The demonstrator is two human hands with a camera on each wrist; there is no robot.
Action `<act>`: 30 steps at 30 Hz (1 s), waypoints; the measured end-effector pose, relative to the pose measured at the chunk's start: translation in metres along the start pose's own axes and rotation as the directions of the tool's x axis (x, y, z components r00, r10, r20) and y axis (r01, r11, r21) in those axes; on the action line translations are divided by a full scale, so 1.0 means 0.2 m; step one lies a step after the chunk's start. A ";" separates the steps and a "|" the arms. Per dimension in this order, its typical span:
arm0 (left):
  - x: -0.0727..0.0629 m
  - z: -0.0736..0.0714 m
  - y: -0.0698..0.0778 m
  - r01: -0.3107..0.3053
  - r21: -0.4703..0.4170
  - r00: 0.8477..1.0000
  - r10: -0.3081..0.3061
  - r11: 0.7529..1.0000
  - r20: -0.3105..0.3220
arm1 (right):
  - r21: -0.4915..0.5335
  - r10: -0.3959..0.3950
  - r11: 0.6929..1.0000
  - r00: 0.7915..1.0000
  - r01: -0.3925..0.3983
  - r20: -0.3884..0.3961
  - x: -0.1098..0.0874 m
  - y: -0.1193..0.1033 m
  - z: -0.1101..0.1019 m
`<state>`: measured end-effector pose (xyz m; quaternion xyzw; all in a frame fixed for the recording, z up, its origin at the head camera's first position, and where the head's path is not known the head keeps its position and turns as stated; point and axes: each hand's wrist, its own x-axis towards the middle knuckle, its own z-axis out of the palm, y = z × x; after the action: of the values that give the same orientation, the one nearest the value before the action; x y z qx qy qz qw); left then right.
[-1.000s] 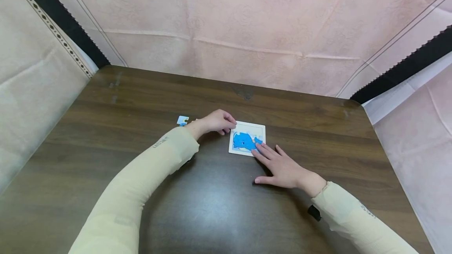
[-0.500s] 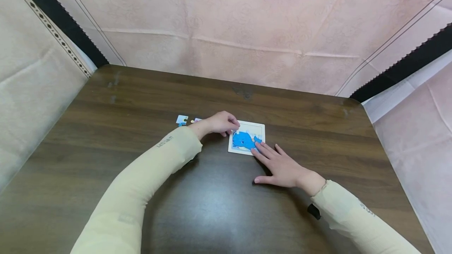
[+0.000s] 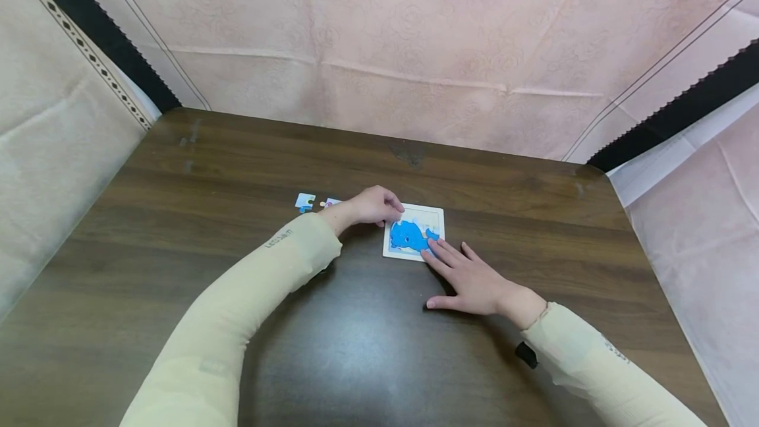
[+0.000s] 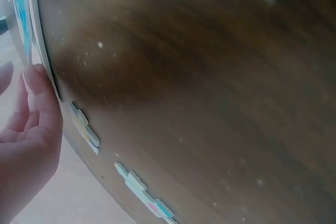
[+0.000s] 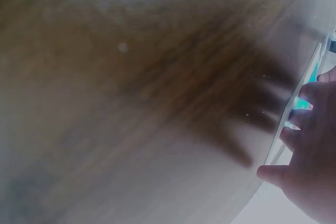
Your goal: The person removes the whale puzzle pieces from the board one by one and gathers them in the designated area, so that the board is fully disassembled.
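In the head view a small square jigsaw puzzle (image 3: 409, 235) with a white frame and a blue whale picture lies on the brown table. My left hand (image 3: 377, 205) is at its upper left corner, fingers bent and thumb near the index finger; I cannot tell whether a puzzle piece is between them. The left wrist view shows those fingertips (image 4: 33, 74) right at the frame's edge. My right hand (image 3: 474, 284) lies spread at the lower right, its fingertips over the whale's tail and the frame. One loose puzzle piece (image 3: 305, 201) and a second puzzle piece (image 3: 330, 202) lie left of the frame.
The dark wood table (image 3: 356, 361) reaches back to a pale pink patterned cloth (image 3: 379, 38). Black bands edge the cloth at both sides. My left forearm in its cream sleeve (image 3: 237, 308) crosses the table's left part.
My left hand has shifted slightly right, over the frame's upper left corner, baring more of the second loose puzzle piece. My right hand stays in place.
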<state>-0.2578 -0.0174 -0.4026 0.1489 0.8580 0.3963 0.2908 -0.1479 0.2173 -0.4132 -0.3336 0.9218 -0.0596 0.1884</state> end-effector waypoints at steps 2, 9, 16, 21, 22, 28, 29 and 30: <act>0.00 0.01 0.00 0.002 -0.015 1.000 -0.002 1.000 -0.005 | 0.003 0.004 1.000 1.000 -0.004 0.003 0.00 0.00 0.00; 0.00 0.03 0.00 0.039 -0.053 0.998 -0.041 0.998 -0.042 | 0.030 0.012 0.999 1.000 -0.012 -0.010 0.01 0.00 -0.02; 0.00 0.03 0.00 0.035 -0.051 0.998 -0.037 0.998 -0.041 | 0.013 -0.006 1.000 0.999 0.006 -0.037 0.06 -0.04 -0.02; 0.00 0.03 0.00 0.032 -0.052 0.999 -0.034 0.998 -0.042 | -0.003 -0.017 1.000 1.000 0.017 -0.021 0.10 -0.07 -0.03; 0.00 0.03 0.00 0.031 -0.052 0.999 -0.033 0.998 -0.042 | -0.005 -0.014 1.000 1.000 0.014 -0.012 0.11 -0.07 -0.03; 0.00 0.03 0.01 0.028 0.003 0.999 -0.028 1.000 -0.025 | -0.004 0.007 1.000 0.999 -0.007 0.034 0.12 -0.08 -0.03; 0.00 0.03 0.01 0.027 0.016 0.999 -0.026 1.000 -0.019 | -0.004 0.007 1.000 0.999 -0.007 0.036 0.13 -0.08 -0.03; -0.01 0.02 0.01 0.024 0.031 1.000 -0.024 0.999 -0.013 | -0.003 0.008 1.000 0.999 -0.008 0.038 0.13 -0.08 -0.03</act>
<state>-0.2539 -0.0137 -0.4030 0.1405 0.8677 0.3801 0.2878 -0.1588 0.1889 -0.4114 -0.3312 0.9195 -0.0514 0.2056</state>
